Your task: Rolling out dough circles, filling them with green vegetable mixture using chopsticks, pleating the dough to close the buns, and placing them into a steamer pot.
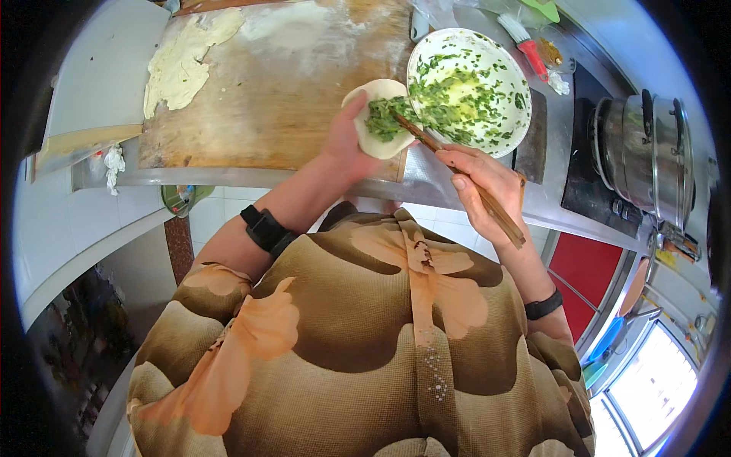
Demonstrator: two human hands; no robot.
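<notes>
Cupped under a round dough wrapper (pixel 381 149), my left hand (pixel 344 137) holds it beside the bowl, with the thumb over its rim. Chopped green filling (pixel 386 117) is heaped in the middle of the wrapper. My right hand (pixel 485 185) grips a pair of wooden chopsticks (pixel 485 197), their tips touching the filling. A white bowl (pixel 511 57) stands just right of the wrapper. Inside it, chopped greens (pixel 440 114) lie thicker on the near left side, with yellowish liquid in the middle.
A floured wooden board (pixel 257 125) bears a torn dough sheet (pixel 183 68) at the left. Behind the bowl lies a red-handled brush (pixel 532 57). A steel pot (pixel 645 154) stands on the black cooktop (pixel 594 188) at the right. The steel counter edge (pixel 445 197) runs before me.
</notes>
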